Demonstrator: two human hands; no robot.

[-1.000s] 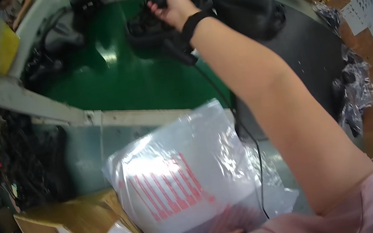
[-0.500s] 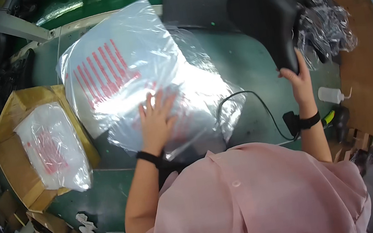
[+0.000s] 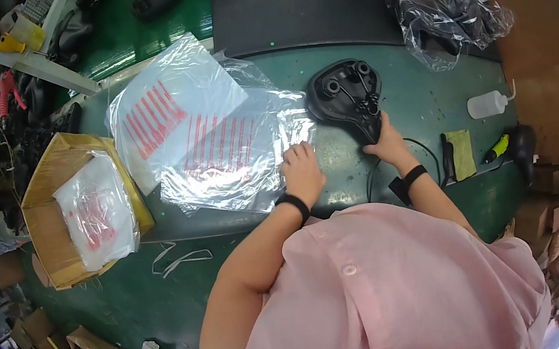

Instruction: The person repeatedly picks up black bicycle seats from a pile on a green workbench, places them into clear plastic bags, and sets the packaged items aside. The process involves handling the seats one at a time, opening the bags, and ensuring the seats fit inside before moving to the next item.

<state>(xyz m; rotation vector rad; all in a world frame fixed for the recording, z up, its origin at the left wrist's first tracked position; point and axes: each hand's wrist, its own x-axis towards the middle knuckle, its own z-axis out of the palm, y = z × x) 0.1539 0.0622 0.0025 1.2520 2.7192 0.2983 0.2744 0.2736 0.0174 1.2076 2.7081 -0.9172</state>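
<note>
Right grip [image 3: 389, 146] pinching upturned bicycle saddle [image 3: 343, 101] at its narrow end, long axis toward eleven o'clock; left grip [image 3: 303, 173], over plastic bag [image 3: 225, 159], closure unclear

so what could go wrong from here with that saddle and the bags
The right hand grips the black saddle only by its narrow end, so it might twist loose. The thin cable loops close to that hand and could snag. The plastic bags overlap by the left hand, so several might slide together.

light: bright, fairly even | glare: clear plastic bags [image 3: 217, 144], green belt [image 3: 118, 36] | distortion: edges bent, corners black
</note>
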